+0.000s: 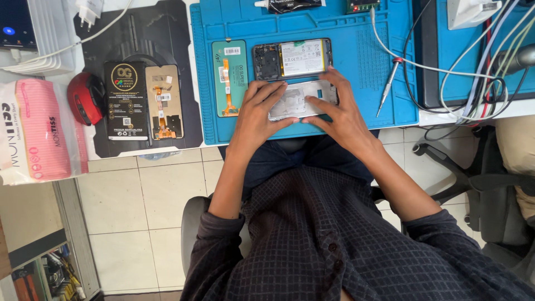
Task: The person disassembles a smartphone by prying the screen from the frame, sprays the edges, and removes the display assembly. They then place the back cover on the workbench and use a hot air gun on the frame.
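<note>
Both grips are on the same thing here: the left hand [257,114] and the right hand [340,111] are curled around a silvery phone frame [301,100], one on each short end. The left fingers [273,92] lie over its left part, the right fingers [317,103] press on the middle and right part, so both hands are closed on it with no gap. The frame sits between the two hands, lying flat near the front edge of the blue repair mat [356,67] on the worktop, with its long axis running left to right along that edge.

Just behind it, nearly touching, lies one opened phone body [292,58] with the battery and board showing, also lying lengthwise left to right. To the left of that, one teal back cover [229,78] stands lengthwise front to back, with an orange flex strip on it.

Off the mat toward the left edge of the worktop there's one black pad [178,128] carrying one black spare part box [126,100] and one screen panel [164,102], side by side, both pointing front to back. One red round tool [86,98] sits beside them, and one pink tissue pack [33,131] at the far left. One screwdriver [389,86] lies at the right edge of the mat, well apart from the hands.
</note>
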